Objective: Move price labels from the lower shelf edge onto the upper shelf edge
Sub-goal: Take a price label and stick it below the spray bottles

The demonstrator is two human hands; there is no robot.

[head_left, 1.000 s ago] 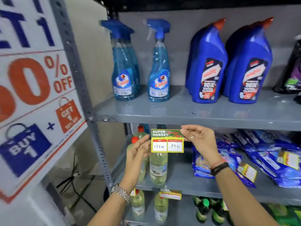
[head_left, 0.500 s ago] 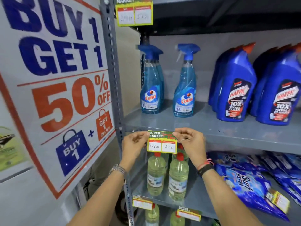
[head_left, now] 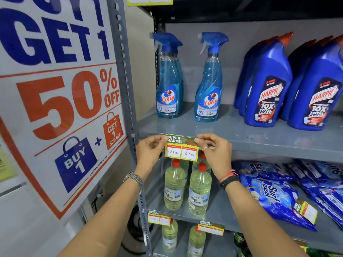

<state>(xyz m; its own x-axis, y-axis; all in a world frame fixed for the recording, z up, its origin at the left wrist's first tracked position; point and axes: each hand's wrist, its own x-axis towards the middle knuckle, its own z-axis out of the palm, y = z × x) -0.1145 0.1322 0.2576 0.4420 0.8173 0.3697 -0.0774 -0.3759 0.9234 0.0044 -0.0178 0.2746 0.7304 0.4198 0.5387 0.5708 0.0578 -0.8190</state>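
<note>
A yellow-bordered price label (head_left: 181,151) with a green "SUPER MARKET" header and handwritten prices is held flat against the front edge of the upper grey shelf (head_left: 269,145). My left hand (head_left: 150,151) pinches its top left corner and my right hand (head_left: 215,153) pinches its top right corner. Two more price labels, one at the left (head_left: 158,218) and one further right (head_left: 210,227), hang on the lower shelf edge (head_left: 259,232) below the bottles.
Blue spray bottles (head_left: 209,84) and blue toilet-cleaner bottles (head_left: 267,84) stand on the upper shelf. Clear bottles with red caps (head_left: 199,190) and blue detergent packs (head_left: 274,197) fill the shelf below. A perforated grey upright (head_left: 128,101) and a large sale poster (head_left: 55,101) are on the left.
The label rose from in front of the bottles to the upper shelf edge, both hands still on its top corners. My view has shifted left and closer.
</note>
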